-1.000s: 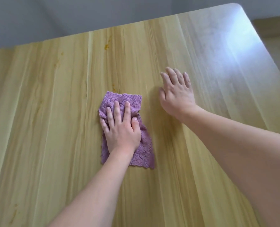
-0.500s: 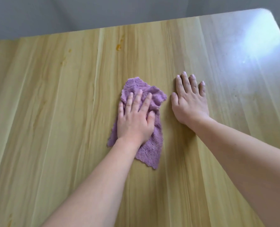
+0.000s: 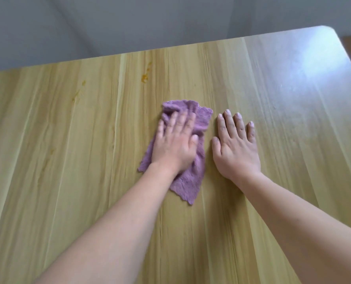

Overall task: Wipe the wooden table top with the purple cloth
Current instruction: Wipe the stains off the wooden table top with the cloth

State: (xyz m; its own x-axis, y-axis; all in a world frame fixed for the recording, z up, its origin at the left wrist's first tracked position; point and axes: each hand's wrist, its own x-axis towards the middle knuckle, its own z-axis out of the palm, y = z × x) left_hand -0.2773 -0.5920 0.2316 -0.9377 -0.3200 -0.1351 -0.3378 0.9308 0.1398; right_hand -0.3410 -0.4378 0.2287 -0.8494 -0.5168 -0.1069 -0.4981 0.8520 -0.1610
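A purple cloth (image 3: 191,181) lies crumpled on the light wooden table top (image 3: 68,160), near its middle. My left hand (image 3: 174,144) presses flat on the cloth with straight fingers; the fingers are blurred. The cloth bunches up ahead of the fingertips and trails toward me under the wrist. My right hand (image 3: 236,148) rests flat on the bare wood just right of the cloth, fingers spread and straight, holding nothing.
Orange-brown stains mark the wood: one (image 3: 144,77) beyond the cloth, and fainter ones (image 3: 78,93) farther left. The table's far edge and rounded far right corner (image 3: 330,31) border a grey floor. Glare covers the far right of the table.
My left hand has pushed the cloth away from me toward the far edge, bunching its front. The right hand stays flat beside it. The camera view has shifted.
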